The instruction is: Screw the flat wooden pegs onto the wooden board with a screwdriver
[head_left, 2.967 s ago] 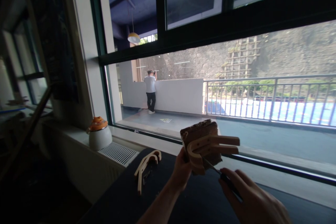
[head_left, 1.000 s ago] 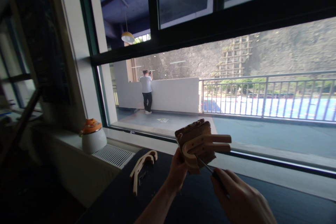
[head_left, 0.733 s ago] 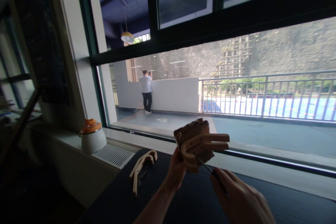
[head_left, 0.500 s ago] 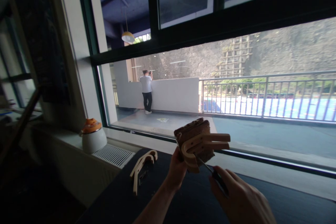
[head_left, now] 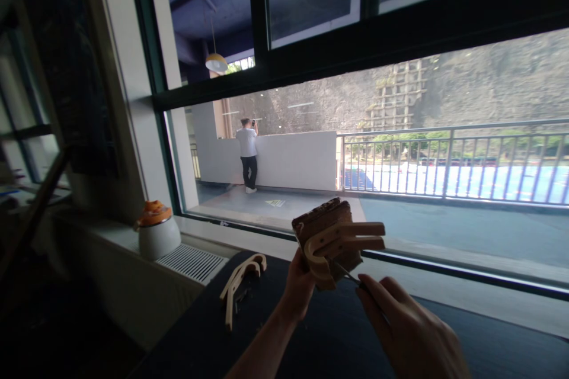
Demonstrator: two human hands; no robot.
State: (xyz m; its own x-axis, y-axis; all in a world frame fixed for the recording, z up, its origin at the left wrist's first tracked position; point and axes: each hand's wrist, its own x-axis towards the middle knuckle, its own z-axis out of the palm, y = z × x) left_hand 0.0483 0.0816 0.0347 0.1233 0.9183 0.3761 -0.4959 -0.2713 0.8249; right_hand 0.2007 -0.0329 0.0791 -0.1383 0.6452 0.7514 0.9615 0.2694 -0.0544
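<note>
Evidently, both hands are occupied. The left hand (head_left: 300, 289) grips the lower left side of a brown block (head_left: 331, 215), its far fingers hidden, holding it tilted above the worktop (head_left: 338, 340). Across the block's near face, just above and right of that hand, lies a bent wooden part (head_left: 331, 235); whether it is fastened, I cannot tell from where I stand. The right hand (head_left: 402, 320) is closed around a thin-shafted tool (head_left: 348, 274), tip directed up and leftward at the wooden part's bend, exact contact unclear. Principal hazard, as I judge it: with only one hand bracing the block in mid-air, a hard push could make the tip skid toward the left hand, or rock the block loose. Secondary hazard: small dark bits (head_left: 243, 295) on the left hand's outer side, beside two loose wooden hooks (head_left: 237, 280), could be scattered by a straying forearm (head_left: 262, 343).
</note>
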